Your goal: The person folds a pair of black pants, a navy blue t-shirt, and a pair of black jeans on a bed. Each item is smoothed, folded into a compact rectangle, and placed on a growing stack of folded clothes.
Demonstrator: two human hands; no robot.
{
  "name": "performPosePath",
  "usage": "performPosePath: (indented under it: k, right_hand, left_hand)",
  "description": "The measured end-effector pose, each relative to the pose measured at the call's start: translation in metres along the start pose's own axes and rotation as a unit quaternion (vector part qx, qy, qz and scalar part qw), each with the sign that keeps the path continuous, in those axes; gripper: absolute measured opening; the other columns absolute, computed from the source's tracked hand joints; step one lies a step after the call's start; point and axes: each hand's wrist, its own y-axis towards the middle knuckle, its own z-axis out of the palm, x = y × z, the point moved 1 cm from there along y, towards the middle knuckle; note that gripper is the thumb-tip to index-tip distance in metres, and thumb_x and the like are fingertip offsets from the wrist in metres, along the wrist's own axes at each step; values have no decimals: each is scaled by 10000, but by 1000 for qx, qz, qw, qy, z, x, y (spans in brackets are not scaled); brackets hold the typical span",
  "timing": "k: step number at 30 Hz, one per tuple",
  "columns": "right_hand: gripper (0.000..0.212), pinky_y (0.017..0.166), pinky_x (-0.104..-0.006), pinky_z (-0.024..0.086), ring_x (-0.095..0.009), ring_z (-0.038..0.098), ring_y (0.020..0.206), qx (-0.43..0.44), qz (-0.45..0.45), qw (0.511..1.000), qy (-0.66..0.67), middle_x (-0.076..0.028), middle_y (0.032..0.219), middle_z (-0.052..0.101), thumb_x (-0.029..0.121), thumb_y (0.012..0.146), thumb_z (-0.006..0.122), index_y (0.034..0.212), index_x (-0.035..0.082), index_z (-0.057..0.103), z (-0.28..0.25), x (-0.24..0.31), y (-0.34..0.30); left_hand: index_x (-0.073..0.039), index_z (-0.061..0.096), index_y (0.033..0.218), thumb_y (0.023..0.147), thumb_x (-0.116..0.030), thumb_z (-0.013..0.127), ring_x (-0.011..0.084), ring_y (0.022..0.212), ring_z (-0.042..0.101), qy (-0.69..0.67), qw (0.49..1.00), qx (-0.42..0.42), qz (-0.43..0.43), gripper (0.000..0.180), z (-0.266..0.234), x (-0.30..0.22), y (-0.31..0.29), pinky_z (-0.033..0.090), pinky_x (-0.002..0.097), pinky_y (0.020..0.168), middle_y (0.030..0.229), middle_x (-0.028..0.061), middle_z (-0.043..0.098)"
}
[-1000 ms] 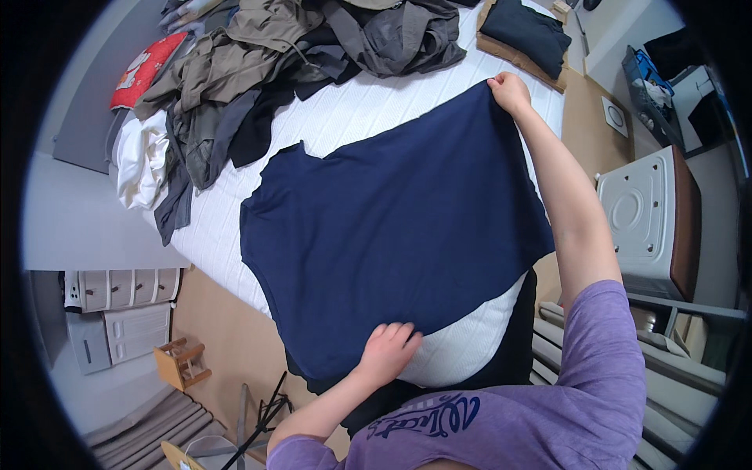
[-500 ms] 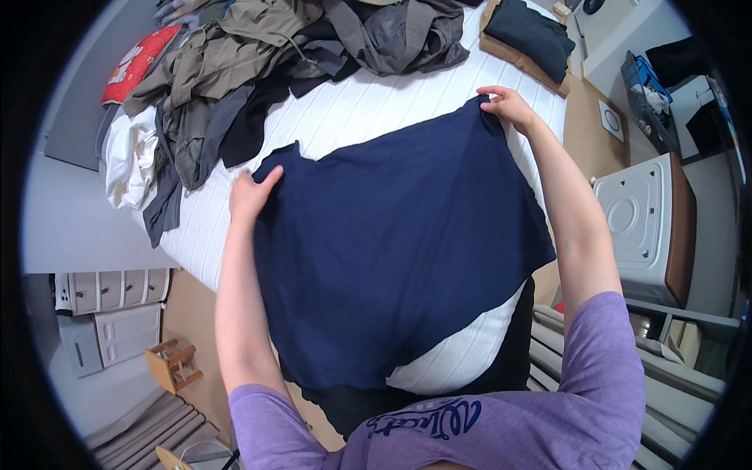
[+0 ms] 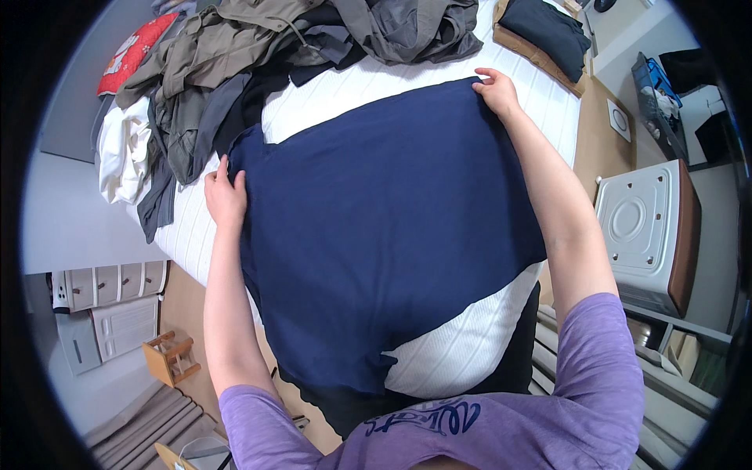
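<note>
A navy blue garment [image 3: 384,211] lies spread over the white mattress [image 3: 462,345], its near edge hanging close to my body. The fabric is mostly flat, with soft creases toward the lower middle; its exact kind is hard to tell. My left hand [image 3: 225,196] grips the garment's left edge, thumb on top, just below a corner that juts out. At the far right corner, my right hand [image 3: 497,92] pinches the cloth between thumb and fingers. Both arms reach forward on either side of the garment.
Beyond the garment is a heap of grey-brown and dark clothes [image 3: 227,55], with white cloth [image 3: 125,149] and a red cushion [image 3: 137,51] at left. Folded dark clothing [image 3: 544,35] sits at the far right. A white-topped cabinet [image 3: 638,227] and a small wooden stool [image 3: 171,359] flank the bed.
My left hand has moved left, drawing the garment's left side outward. My right hand sits slightly farther away. The cloth is stretched wider and looks flatter.
</note>
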Motion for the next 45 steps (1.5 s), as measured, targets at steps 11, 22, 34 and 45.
performPosePath:
  k: [11,22,34,45]
  right_hand:
    - [607,881,-264,495,-106,601,952,205,0,972,116,-68,1101,669,387,1003,708,1498,84,530,-131,-42,-230]
    - [682,1131,-341,422,-197,584,1287,147,-132,973,118,-101,1372,647,193,949,769,1550,72,469,-164,-76,-364]
    - [306,790,-265,496,-94,608,870,-14,-164,960,225,-26,1022,687,99,1003,618,1305,60,651,-168,-4,-303]
    - [417,596,-278,459,-93,605,632,-82,-111,972,188,-51,703,675,151,885,781,1283,77,683,-224,42,-292]
  left_hand:
    - [-90,706,997,696,-379,904,318,927,624,-247,910,178,282,462,-171,-85,-311,525,429,790,993,105,610]
    - [-50,659,1219,655,40,665,371,1210,586,-140,937,186,260,572,-155,-27,-400,464,480,1049,1277,166,619]
    - [65,621,1266,1028,-99,521,263,1045,692,-317,948,41,6,305,-190,85,-206,511,353,961,1095,203,732]
    - [57,649,1131,1105,-243,470,110,938,553,-448,893,2,40,350,-242,103,-159,461,272,869,998,13,663]
